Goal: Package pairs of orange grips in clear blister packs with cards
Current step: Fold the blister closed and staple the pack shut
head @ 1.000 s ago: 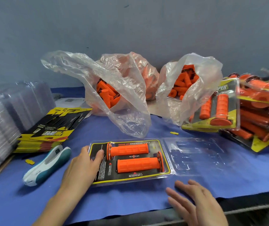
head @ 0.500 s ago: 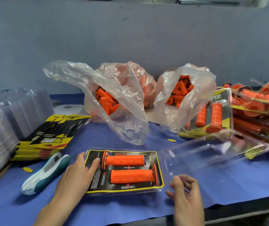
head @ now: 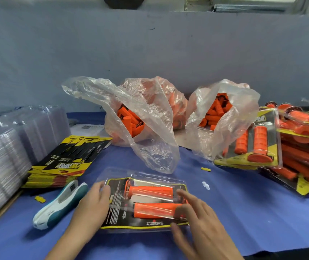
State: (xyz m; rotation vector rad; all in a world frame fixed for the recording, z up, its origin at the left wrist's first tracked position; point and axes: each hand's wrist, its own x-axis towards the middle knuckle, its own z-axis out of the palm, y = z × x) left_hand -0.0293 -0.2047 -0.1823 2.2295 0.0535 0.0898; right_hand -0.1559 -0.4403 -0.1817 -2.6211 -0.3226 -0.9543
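Right, blue-clothed desk point(head: 253, 212). Behind the clear plastic blister pack point(head: 142, 175) sit two crinkled clear bags of loose orange grips point(head: 150, 128). Right of the pack is a pile of finished packs point(head: 300, 147). Left of it are a stack of empty clear blisters point(head: 9, 147), black-and-yellow cards point(head: 65, 162) and a white-teal handheld tool point(head: 60, 205). The pack lies flat at the desk front, lid over a printed card point(head: 120, 212) and two orange ribbed grips point(head: 150, 191). The left hand point(head: 93, 205) is flat on its left edge. The right hand point(head: 196, 222), blurred, has its fingers spread straight on the right end.

A single head-worn wide-angle view looks forward and down, close over the table point(head: 253, 212), facing the wall point(head: 93, 53).
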